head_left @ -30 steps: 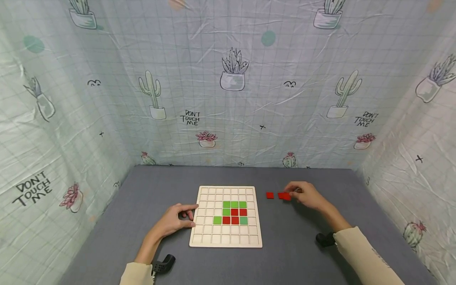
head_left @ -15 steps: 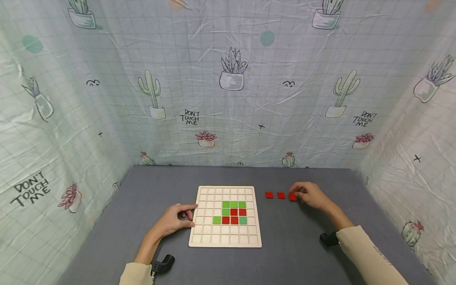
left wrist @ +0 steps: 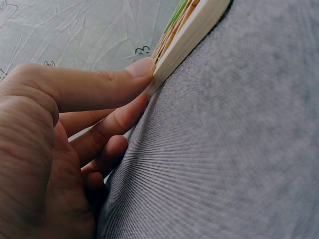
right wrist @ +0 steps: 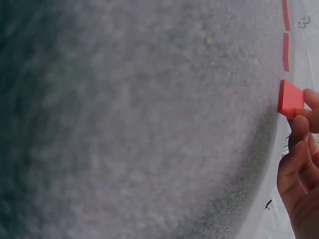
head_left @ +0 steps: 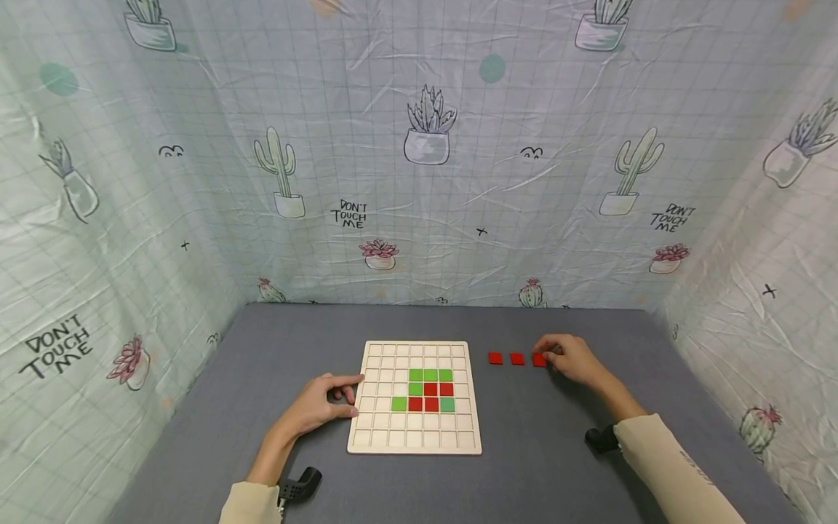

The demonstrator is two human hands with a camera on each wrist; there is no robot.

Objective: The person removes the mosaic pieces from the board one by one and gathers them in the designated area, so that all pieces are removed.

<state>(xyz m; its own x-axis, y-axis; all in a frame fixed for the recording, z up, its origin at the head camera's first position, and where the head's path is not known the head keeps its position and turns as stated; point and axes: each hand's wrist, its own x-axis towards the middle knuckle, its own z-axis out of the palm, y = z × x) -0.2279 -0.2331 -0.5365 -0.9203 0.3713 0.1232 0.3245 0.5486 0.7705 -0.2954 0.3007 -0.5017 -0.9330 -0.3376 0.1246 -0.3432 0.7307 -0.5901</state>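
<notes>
In the head view a pale wooden grid board (head_left: 382, 439) lies on the table, with several green tiles (head_left: 430, 375) and red tiles (head_left: 430, 389) set in its cells. One bluish-green tile (head_left: 447, 405) sits at the lower right of that group. My left hand (head_left: 317, 402) touches the board's left edge with thumb and forefinger spread apart. Right of the board, my right hand (head_left: 571, 358) pinches a red square tile (right wrist: 290, 98), which appears tilted in the right wrist view. Its fingers partly hide this tile. Two more red tiles, left (head_left: 495, 358) and middle (head_left: 517, 359), lie in line beside it.
The dark grey table (head_left: 288, 327) ends at a cactus-printed curtain (head_left: 432, 196) on the back and both sides. A black camera mount sits on the left wrist (head_left: 302, 485) and another on the right wrist (head_left: 600, 439).
My right hand has moved slightly right with one red tile, separating it from the middle one. Three red tiles now stand spaced in a row. The left hand and board have stayed put.
</notes>
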